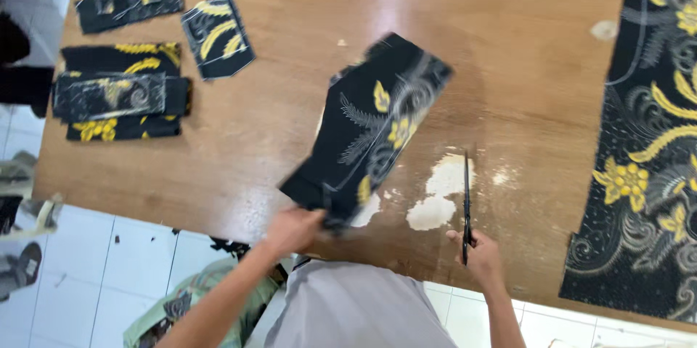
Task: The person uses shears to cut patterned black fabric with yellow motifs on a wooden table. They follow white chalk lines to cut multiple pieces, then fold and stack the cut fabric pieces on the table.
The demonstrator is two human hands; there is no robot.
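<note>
My left hand (292,230) grips the near corner of a cut piece of black fabric (370,127) printed with yellow and grey flowers. The piece is lifted off the wooden table (290,137) and looks blurred by motion. My right hand (479,254) holds a pair of black scissors (466,195) at the table's near edge. Their blades are closed and point away from me.
A large sheet of the same printed fabric (646,137) covers the table's right side. Several smaller cut pieces (120,94) lie stacked at the far left, another single piece (216,37) beside them. Worn pale patches (439,195) mark the tabletop. White tiled floor lies below.
</note>
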